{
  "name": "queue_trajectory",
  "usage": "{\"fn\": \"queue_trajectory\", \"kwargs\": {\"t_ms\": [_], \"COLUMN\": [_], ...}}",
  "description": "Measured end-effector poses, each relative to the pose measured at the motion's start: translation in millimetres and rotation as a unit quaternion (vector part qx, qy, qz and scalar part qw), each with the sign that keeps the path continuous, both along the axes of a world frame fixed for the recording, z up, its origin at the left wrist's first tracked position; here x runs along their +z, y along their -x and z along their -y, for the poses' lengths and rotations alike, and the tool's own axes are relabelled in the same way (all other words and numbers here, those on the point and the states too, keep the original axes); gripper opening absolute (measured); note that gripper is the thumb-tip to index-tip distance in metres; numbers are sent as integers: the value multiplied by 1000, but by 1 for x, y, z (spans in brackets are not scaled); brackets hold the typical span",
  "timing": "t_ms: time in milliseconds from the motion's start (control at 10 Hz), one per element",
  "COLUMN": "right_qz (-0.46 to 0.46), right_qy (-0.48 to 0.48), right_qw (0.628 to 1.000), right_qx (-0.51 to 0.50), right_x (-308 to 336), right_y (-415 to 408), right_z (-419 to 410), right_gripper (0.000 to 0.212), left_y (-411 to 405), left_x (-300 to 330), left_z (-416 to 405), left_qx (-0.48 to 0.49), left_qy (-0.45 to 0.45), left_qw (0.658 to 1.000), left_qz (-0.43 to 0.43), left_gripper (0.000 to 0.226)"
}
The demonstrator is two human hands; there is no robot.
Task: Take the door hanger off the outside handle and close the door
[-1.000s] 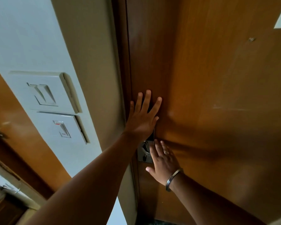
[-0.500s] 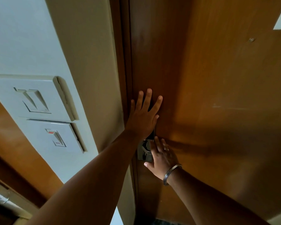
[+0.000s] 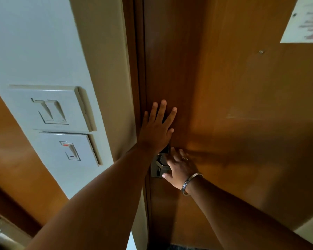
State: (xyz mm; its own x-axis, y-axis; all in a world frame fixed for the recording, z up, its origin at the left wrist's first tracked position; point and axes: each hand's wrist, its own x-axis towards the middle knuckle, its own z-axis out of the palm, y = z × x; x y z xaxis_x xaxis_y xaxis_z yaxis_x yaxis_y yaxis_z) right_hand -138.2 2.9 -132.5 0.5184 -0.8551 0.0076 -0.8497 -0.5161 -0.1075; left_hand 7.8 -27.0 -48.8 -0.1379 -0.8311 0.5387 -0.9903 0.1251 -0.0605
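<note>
The brown wooden door (image 3: 224, 105) lies against its frame (image 3: 134, 69), with no gap showing at the edge. My left hand (image 3: 157, 130) is pressed flat on the door near that edge, fingers spread. Just below it, my right hand (image 3: 181, 168), with a ring and a metal bangle, covers the door handle on the metal lock plate (image 3: 156, 168); the fingers lie over the handle and the thumb sits under it. A dark part (image 3: 165, 150) shows under my left palm; I cannot tell what it is. No door hanger is in view.
Two white switch plates (image 3: 49, 109) are on the white wall to the left of the frame. A printed paper notice (image 3: 305, 20) is fixed to the door at top right. Another brown wooden panel (image 3: 16, 159) stands at far left.
My right hand has slid slightly up onto the handle and lock plate. My left hand stays flat on the door. The view has shifted a little.
</note>
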Motion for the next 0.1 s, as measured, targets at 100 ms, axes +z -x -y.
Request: {"fn": "queue_trajectory", "kwargs": {"t_ms": [100], "right_qz": [-18], "right_qy": [57], "right_qw": [998], "right_qx": [-6], "right_x": [15], "right_y": [9], "right_z": [-8], "right_gripper": [75], "left_y": [-6], "left_x": [5], "left_z": [-10], "left_qx": [-17], "left_qy": [-13], "left_qw": [1000], "left_qz": [8], "left_gripper": [73]}}
